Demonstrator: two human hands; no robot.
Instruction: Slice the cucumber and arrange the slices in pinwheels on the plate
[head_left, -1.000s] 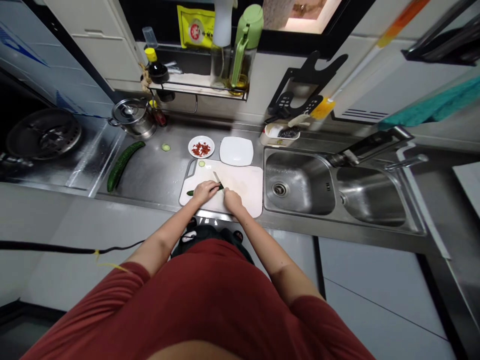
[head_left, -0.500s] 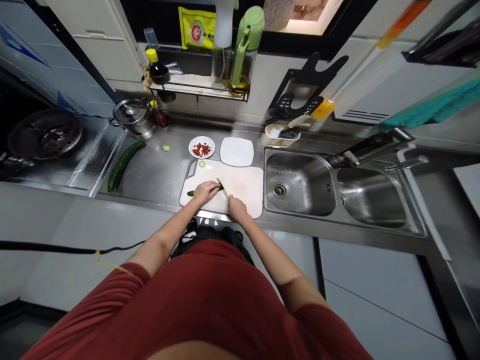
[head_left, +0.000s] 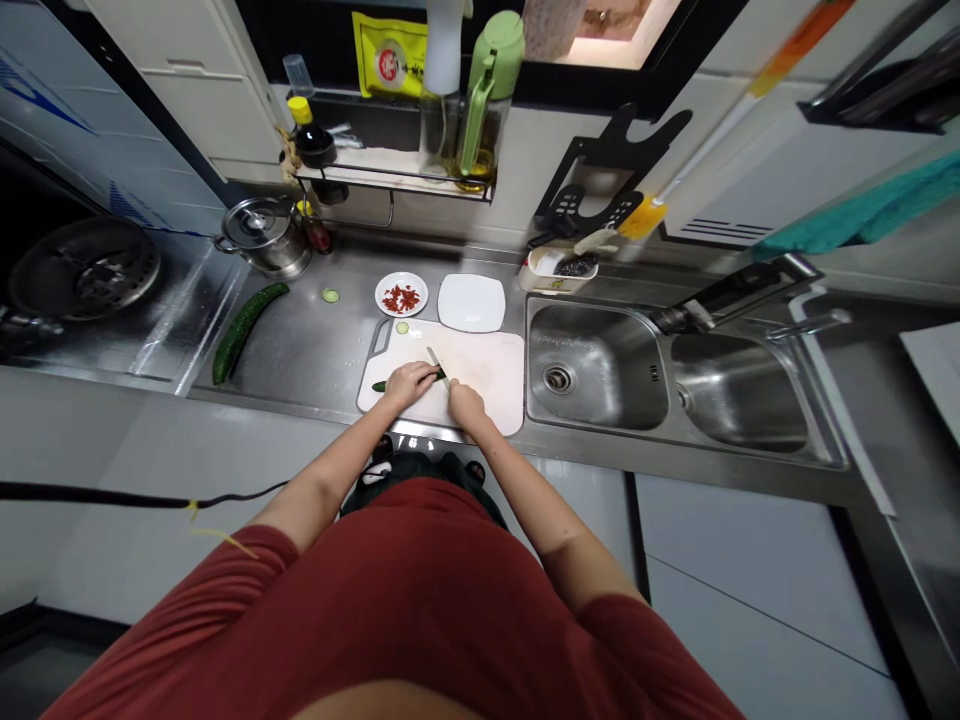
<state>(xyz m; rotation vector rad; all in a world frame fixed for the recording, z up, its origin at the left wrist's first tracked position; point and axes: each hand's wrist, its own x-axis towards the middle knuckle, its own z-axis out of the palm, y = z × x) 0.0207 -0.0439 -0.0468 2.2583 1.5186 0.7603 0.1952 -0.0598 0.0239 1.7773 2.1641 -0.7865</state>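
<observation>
Step in hand, as judged: slicing. Dark-green, slender cucumber, laid on white rectangular cutting board; pressed down beneath the curled grip of the left hand. Narrow, metal-bladed knife, clenched in the right hand, blade set at the cucumber's right end. Steady pressure and fingertips kept clear are called for.

The dark green cucumber lies lengthwise beneath the left fingers, its ends showing on either side. The narrow, pale-bladed knife slants forward from the right fingers at the cucumber's right end.
</observation>
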